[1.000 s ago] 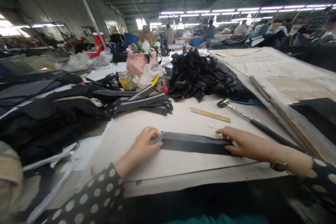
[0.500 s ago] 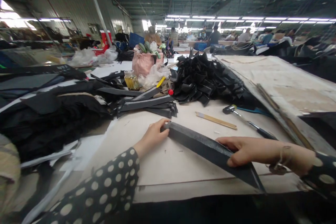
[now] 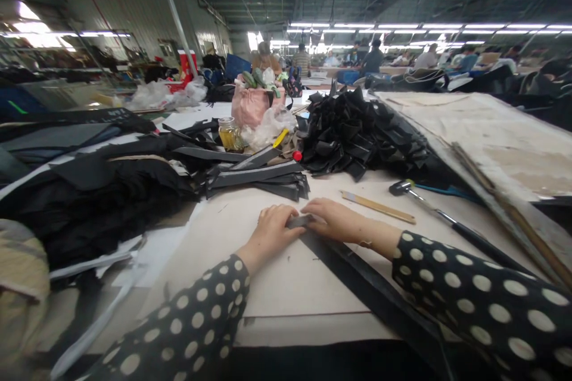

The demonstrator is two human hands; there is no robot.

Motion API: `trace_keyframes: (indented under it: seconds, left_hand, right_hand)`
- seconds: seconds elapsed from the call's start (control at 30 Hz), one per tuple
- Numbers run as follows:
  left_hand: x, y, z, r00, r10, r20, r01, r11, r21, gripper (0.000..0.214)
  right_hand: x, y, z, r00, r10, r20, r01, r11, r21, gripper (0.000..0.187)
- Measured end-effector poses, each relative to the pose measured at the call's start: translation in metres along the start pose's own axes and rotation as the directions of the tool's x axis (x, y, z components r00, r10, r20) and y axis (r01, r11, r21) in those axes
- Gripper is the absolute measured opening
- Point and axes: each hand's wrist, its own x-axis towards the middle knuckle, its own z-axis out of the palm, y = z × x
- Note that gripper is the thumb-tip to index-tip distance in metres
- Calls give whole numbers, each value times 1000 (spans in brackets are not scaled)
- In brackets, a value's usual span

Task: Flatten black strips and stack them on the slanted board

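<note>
A long black strip (image 3: 357, 277) lies slantwise on the pale table (image 3: 286, 274), running from my hands toward the near right edge under my dotted right sleeve. My left hand (image 3: 270, 229) and my right hand (image 3: 333, 220) meet at the strip's far end, fingers curled and pinching it from both sides. The tip of the strip shows grey between my fingers.
A stack of black strips (image 3: 259, 180) lies just beyond my hands, a heap of folded black pieces (image 3: 357, 134) behind it. A wooden stick (image 3: 378, 206) and a hammer (image 3: 440, 217) lie to the right. Dark fabric (image 3: 98, 190) fills the left; a jar (image 3: 230, 134) and pink bag (image 3: 257, 107) stand farther back.
The strip has swung from lying crosswise to slanting toward me. My right hand slid along it from the right end up to the far end, beside my left hand.
</note>
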Motion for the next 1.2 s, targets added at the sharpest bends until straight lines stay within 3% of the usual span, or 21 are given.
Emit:
trace_keyframes:
  seconds: [0.13, 0.27, 0.4, 0.6, 0.8, 0.97, 1.07, 1.13, 1.2]
  left_hand:
    - [0, -1, -3, 999, -36, 13, 36, 999, 6, 22]
    - [0, -5, -8, 995, -43, 89, 50, 995, -85, 13]
    - [-4, -8, -10, 998, -6, 61, 14, 992, -123, 13]
    - [-9, -3, -11, 995, 91, 42, -90, 996, -24, 14]
    - [-21, 0, -20, 961, 215, 176, -251, 944, 216, 21]
    - [-23, -9, -38, 952, 182, 247, -214, 971, 109, 25]
    - [-12, -6, -43, 967, 162, 196, -173, 984, 42, 20]
    - [-5, 0, -39, 981, 157, 109, -162, 986, 35, 17]
    - [-2, 6, -28, 978, 187, 93, -193, 980, 57, 17]
  right_hand:
    - [13, 11, 13, 998, -56, 34, 55, 998, 26, 21]
    - [11, 14, 8, 996, -88, 27, 87, 995, 46, 21]
    - [9, 15, 5, 991, -129, 43, 127, 991, 44, 19]
    - [8, 14, 3, 970, -223, 98, 231, 969, -81, 20]
    - [6, 6, 0, 935, -280, 216, 334, 902, -274, 18]
    - [2, 3, -1, 941, -279, 191, 324, 904, -278, 17]
    - [1, 5, 2, 946, -282, 161, 316, 911, -266, 16]
    - [1, 7, 6, 950, -280, 138, 307, 920, -245, 17]
    - [1, 11, 10, 958, -267, 103, 283, 940, -190, 20]
